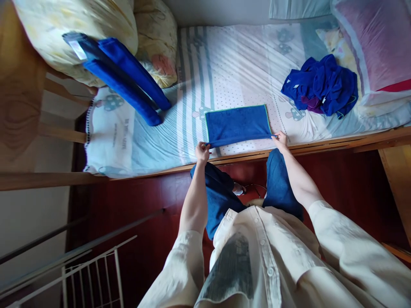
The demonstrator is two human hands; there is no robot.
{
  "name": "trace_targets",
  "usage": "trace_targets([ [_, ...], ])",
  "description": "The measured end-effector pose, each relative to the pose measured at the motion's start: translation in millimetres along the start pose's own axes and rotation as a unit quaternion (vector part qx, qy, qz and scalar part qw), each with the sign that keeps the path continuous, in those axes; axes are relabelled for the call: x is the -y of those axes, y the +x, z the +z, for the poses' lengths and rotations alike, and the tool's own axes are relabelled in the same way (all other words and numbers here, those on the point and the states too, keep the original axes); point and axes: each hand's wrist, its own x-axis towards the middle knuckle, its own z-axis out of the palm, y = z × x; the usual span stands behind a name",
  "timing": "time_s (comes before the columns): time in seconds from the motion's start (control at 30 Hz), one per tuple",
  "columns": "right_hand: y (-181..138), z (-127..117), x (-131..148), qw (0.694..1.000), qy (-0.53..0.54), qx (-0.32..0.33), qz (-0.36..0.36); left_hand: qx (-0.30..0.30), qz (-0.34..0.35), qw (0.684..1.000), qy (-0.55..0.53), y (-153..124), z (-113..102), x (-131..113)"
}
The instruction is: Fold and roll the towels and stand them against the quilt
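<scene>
A blue towel [237, 123] with a light green edge lies spread on the bed, close to its front side. My left hand [202, 152] pinches the towel's near left corner. At the near right corner, my right hand [280, 140] has the same edge between its fingers. Between both hands the near edge is stretched straight and looks narrowly folded or rolled. To the right sits a crumpled heap of blue towels [321, 87] with small white tags. Long folded blue towels [123, 90] lean on the bedding at the left.
The bed [224, 64] has a patterned sheet and a wooden front rail [324, 143]. Yellow bedding [157, 42] is piled at the left, a pink pillow [379, 42] at the right. A white metal rack [93, 273] stands at lower left on the dark red floor [144, 248].
</scene>
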Motion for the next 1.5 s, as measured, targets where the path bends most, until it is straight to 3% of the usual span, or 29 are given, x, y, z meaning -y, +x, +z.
trace_targets([
  [0.27, -3.2, -0.8, -5.2, 0.999, -0.036, -0.002, 0.006, -0.043, -0.017, 0.988, 0.144, -9.0, -16.3, 6.2],
  [0.5, 1.6, 1.9, -14.8, 0.992, -0.118, 0.018, 0.043, -0.039, -0.03, 0.989, 0.14, -3.6, -16.0, 13.1],
  [1.03, 1.8, 5.0, -8.1, 0.98, -0.184, -0.03, 0.07, -0.069, -0.065, 0.985, 0.145, -0.3, -10.0, 15.3],
  [1.37, -2.4, 7.6, -5.1, 0.982, -0.182, -0.034, 0.029, -0.053, -0.009, 0.983, 0.175, -7.1, -10.5, 13.3],
  [1.5, -10.6, 6.7, -2.8, 0.982, -0.181, -0.054, -0.026, -0.046, 0.103, 0.975, 0.191, -13.5, -15.9, 11.1],
])
